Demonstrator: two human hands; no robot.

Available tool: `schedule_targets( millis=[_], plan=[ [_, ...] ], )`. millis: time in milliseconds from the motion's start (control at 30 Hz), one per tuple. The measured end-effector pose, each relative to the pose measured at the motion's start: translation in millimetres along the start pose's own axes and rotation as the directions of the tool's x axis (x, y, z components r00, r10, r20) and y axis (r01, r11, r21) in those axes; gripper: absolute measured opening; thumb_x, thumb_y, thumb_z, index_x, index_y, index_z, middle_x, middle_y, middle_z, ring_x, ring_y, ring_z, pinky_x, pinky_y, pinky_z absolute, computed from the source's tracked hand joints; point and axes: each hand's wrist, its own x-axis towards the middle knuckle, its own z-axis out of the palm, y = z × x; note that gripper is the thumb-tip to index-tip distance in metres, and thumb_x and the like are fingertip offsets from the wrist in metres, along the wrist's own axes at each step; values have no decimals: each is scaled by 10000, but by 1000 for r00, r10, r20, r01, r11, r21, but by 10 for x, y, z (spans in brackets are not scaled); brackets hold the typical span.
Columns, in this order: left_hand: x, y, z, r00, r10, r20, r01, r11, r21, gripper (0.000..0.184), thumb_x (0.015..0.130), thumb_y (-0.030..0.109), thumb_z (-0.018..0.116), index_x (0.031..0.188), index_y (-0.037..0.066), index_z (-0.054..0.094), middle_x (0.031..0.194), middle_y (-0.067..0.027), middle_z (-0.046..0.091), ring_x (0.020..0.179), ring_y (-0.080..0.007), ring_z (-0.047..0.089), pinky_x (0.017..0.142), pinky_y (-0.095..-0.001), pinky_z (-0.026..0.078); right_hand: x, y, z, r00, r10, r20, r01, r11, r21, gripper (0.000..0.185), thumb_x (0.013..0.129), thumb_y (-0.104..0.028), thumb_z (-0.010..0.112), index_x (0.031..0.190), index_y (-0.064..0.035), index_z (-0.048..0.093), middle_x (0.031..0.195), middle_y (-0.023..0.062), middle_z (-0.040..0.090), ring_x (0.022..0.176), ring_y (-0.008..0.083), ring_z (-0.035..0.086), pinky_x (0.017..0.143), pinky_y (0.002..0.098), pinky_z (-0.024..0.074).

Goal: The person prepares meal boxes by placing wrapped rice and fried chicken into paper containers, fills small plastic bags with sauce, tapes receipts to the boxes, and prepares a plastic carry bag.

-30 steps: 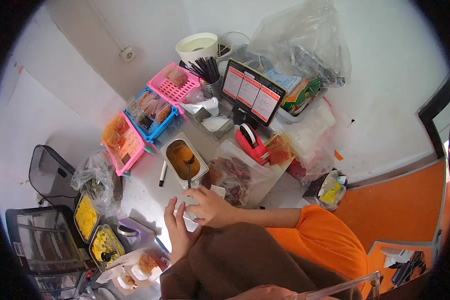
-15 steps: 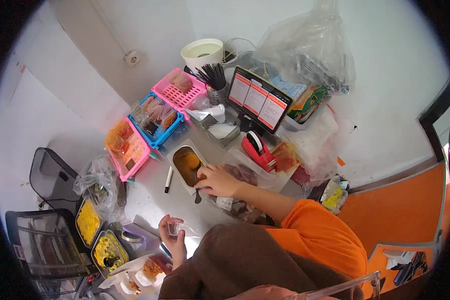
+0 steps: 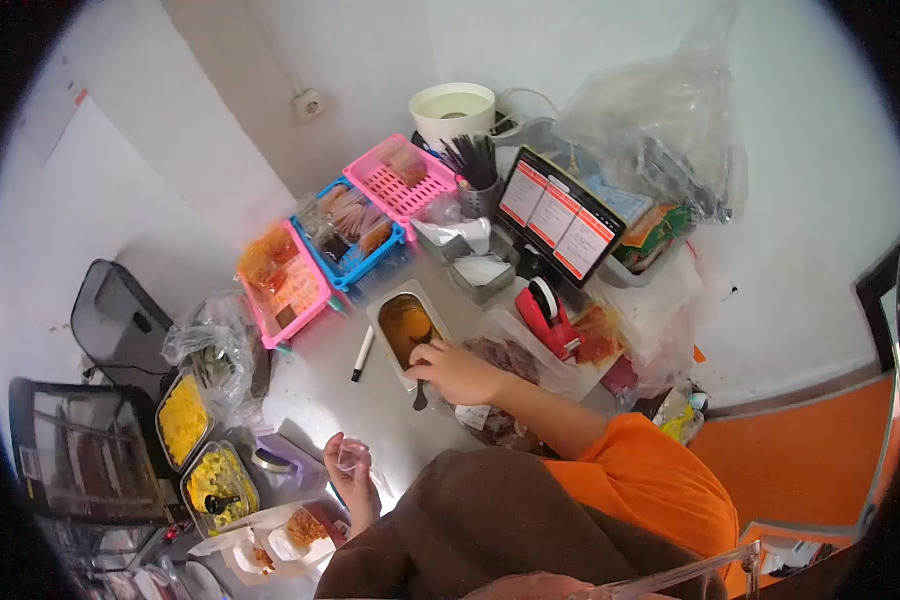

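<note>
My right hand is closed on the dark handle of a spoon. The spoon reaches into a rectangular metal container of orange-brown sauce, and the hand rests over its near rim. Lower in the view, my left hand holds a small clear plastic cup between thumb and fingers, above the grey table. I cannot make out anything inside the cup. Near the left wrist lies an open white takeaway box with fried pieces of food in it.
Pink basket, blue basket and another pink basket line the wall. A tablet and red tape dispenser stand right of the container. A white marker lies left. Trays of yellow food sit farther left.
The head view has shifted, so the table's things sit farther right. My right hand stays on the spoon at the container, and the cup in my left hand has tilted slightly.
</note>
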Motion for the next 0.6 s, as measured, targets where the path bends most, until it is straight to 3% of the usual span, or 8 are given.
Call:
schedule_targets(
  millis=[67, 100, 133, 200, 267, 400, 500, 600],
  plan=[
    [-46, 111, 64, 999, 51, 0, -49, 960, 275, 635, 720, 137, 710, 1239, 35, 359, 888, -44, 502, 842, -134, 487, 730, -258, 378, 27, -232, -202, 997, -31, -67, 36, 996, 81, 303, 701, -22, 559, 998, -68, 599, 1026, 112, 506, 1012, 293, 480, 881, 393, 400],
    [-92, 123, 73, 998, 57, 39, -67, 933, 354, 696, 668, 68, 724, 1250, 39, 344, 927, -56, 511, 848, -136, 489, 724, -267, 375, 39, -411, -302, 997, -41, -70, 58, 965, 255, 293, 728, -1, 527, 1010, -37, 597, 1056, 121, 508, 1017, 304, 492, 889, 395, 403],
    [-105, 132, 54, 981, 116, 153, -175, 867, 466, 735, 635, 56, 754, 1250, 44, 350, 943, -66, 518, 864, -141, 498, 729, -277, 378, 33, -582, -367, 997, -79, -7, 77, 948, 308, 300, 733, 1, 523, 1020, -41, 600, 1063, 125, 508, 1018, 305, 493, 888, 395, 403],
    [-200, 178, 127, 956, 168, 240, -280, 768, 576, 713, 639, 74, 769, 1238, 39, 384, 950, -74, 534, 876, -170, 512, 754, -281, 388, 28, -905, -443, 968, -206, 141, 132, 902, 412, 316, 743, 4, 514, 1040, -50, 606, 1076, 133, 507, 1021, 309, 495, 887, 393, 403],
    [-317, 306, 220, 939, 211, 271, -342, 643, 685, 698, 644, 154, 787, 1225, 31, 421, 957, -102, 562, 892, -233, 533, 781, -319, 402, -2, -1187, -423, 945, -307, 108, 252, 900, 355, 305, 747, -6, 541, 1033, -69, 631, 1091, 143, 502, 1033, 309, 491, 888, 391, 407],
    [-532, 496, 175, 864, 264, 430, -504, 436, 745, 690, 699, 326, 732, 1243, 34, 425, 986, -140, 552, 906, -312, 523, 812, -397, 390, -113, -1340, -171, 966, -253, 45, 227, 922, 313, 139, 739, -50, 621, 865, -56, 679, 1083, 154, 494, 1020, 305, 510, 865, 363, 431],
    [-839, 754, 103, 937, 108, 332, -348, 374, 860, 685, 728, 343, 695, 1268, 40, 405, 954, -126, 541, 888, -298, 505, 790, -391, 375, -199, -1535, 11, 951, -194, 240, 51, 866, 498, 181, 715, -63, 636, 889, -40, 679, 1084, 144, 504, 1012, 303, 516, 882, 392, 418],
    [-1255, 797, -64, 925, 221, 309, -372, 360, 855, 711, 723, 347, 683, 1293, 49, 381, 927, -111, 534, 865, -293, 489, 766, -384, 365, -206, -1660, 322, 865, -359, 351, 147, 849, 507, 188, 708, -77, 662, 885, -11, 667, 1091, 134, 510, 986, 275, 537, 840, 364, 449]
  ],
)
